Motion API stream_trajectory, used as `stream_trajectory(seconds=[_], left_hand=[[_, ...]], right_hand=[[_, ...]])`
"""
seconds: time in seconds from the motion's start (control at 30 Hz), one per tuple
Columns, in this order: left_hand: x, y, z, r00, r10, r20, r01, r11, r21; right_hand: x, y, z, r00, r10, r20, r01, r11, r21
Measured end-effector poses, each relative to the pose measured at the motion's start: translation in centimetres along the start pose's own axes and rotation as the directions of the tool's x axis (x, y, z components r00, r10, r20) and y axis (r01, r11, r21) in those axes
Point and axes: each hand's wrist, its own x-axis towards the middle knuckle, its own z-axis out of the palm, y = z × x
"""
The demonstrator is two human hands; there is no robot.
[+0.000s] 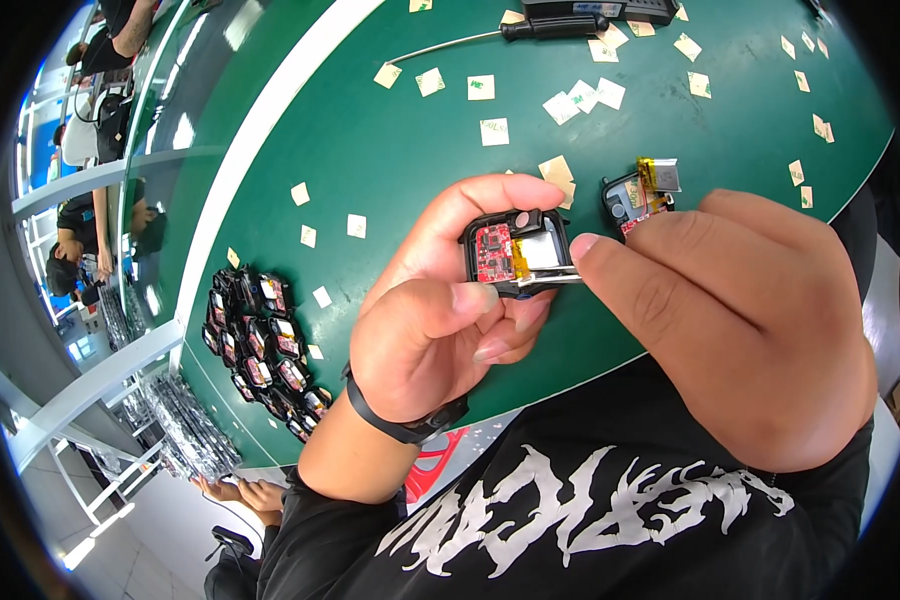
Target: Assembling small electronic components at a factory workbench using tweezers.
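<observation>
My left hand (425, 320) holds a small black device housing (467, 248), its open side facing up. Inside sit a red circuit board (494, 252), a strip of yellow tape and a silver battery (542, 248). My right hand (740, 320) is closed around metal tweezers (558, 278), whose thin prongs lie across the lower edge of the battery. Most of the tweezers is hidden behind my fingers. Just beyond my right hand lies a second open housing (620, 198), with a silver battery (664, 176) sticking up from it.
A pile of similar open devices (260, 345) lies on the green table (400, 130) at the left. Small square paper pieces (494, 132) are scattered about. A black-handled screwdriver (540, 28) lies at the far edge. Other people (80, 225) sit beyond the white frame.
</observation>
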Motion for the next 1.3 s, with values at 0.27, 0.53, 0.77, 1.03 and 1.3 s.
stream_trajectory(seconds=[0.27, 0.53, 0.77, 1.03, 1.3], left_hand=[[-0.1, -0.2, 0.5, 0.998, 0.043, -0.044, -0.041, 0.998, 0.040], [0.1, -0.1, 0.4, 0.999, 0.023, -0.030, -0.022, 0.999, 0.040], [-0.1, -0.1, 0.4, 0.999, 0.016, -0.043, -0.014, 0.999, 0.046], [0.1, -0.2, 0.3, 0.999, 0.033, -0.033, -0.031, 0.999, 0.041], [0.0, -0.3, 1.2, 0.993, 0.047, -0.109, -0.027, 0.983, 0.182]], right_hand=[[-0.2, -0.2, 0.1, 0.997, 0.067, 0.048, -0.070, 0.996, 0.063], [-0.2, -0.4, 0.8, 0.996, 0.083, -0.041, -0.079, 0.992, 0.101], [0.5, -0.3, -0.6, 0.976, 0.090, 0.199, -0.115, 0.987, 0.116], [-0.1, -0.7, 0.6, 0.995, 0.099, -0.020, -0.097, 0.992, 0.078], [-0.5, -1.1, 0.8, 0.994, 0.110, -0.004, -0.109, 0.991, 0.072]])
